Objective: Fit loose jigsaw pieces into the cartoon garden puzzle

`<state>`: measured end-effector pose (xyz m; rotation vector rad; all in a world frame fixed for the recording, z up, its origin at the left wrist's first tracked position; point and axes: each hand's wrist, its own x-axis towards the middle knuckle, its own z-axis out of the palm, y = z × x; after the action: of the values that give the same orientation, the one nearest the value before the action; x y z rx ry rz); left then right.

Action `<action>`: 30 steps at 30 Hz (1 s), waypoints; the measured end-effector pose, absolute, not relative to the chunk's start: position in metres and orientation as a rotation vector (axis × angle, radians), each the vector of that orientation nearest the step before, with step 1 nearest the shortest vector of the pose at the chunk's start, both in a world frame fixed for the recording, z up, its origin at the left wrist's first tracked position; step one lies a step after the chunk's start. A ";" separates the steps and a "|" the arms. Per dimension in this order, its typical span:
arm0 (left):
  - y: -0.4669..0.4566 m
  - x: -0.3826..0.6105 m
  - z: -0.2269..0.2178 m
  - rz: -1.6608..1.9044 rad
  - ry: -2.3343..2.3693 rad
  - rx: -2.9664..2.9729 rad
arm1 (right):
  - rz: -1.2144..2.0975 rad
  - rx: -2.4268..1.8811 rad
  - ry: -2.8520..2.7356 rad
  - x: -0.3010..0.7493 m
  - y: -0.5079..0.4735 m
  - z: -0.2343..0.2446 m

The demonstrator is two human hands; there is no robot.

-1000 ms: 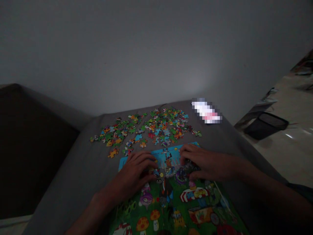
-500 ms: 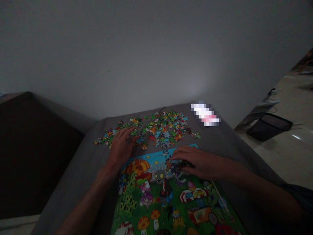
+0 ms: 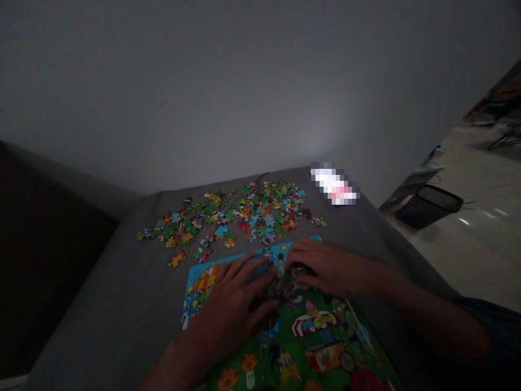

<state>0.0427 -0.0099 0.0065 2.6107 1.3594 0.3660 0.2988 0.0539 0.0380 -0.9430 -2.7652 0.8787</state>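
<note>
Shifted since the preceding frame is the left hand (image 3: 230, 301): earlier over the loose pieces on the left, it now lies over the upper middle of the flat, glossy picture board with green ground and blue top edge (image 3: 299, 350). Right hand (image 3: 321, 266) position is little changed, over the board's upper right portion. Both hands face one another across a narrow gap, probably so that their fingers can work at the same spot. Left fingers are spread and bent, the thumb reaching toward the right hand; right fingers curl downward with the thumb beneath. Whether either hand pinches a piece cannot be told, since the fingers and the dim light conceal the contact.

The board lies flat on the dark grey cloth surface (image 3: 134, 293), its lower part running out of view, a placement that presumably keeps it within easy reach of both hands. Beyond its top edge spread the small, multicoloured interlocking cardboard-like puzzle pieces (image 3: 264, 209), apart from the board, an arrangement that seems to leave them visible and reachable. A lone orange puzzle piece (image 3: 178, 258) lies at their near left margin. Farther right, a bright, pixel-masked rectangular screen (image 3: 336, 185) rests near the plain grey wall (image 3: 244, 98).
</note>
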 end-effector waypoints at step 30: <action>-0.018 0.041 0.020 0.543 1.316 1.895 | 1.002 -0.731 -2.678 0.270 0.031 0.029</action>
<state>0.0409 -0.0176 0.0196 1.8949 1.3162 0.5429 0.2702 0.0311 0.0292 -0.7312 -2.6777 1.0023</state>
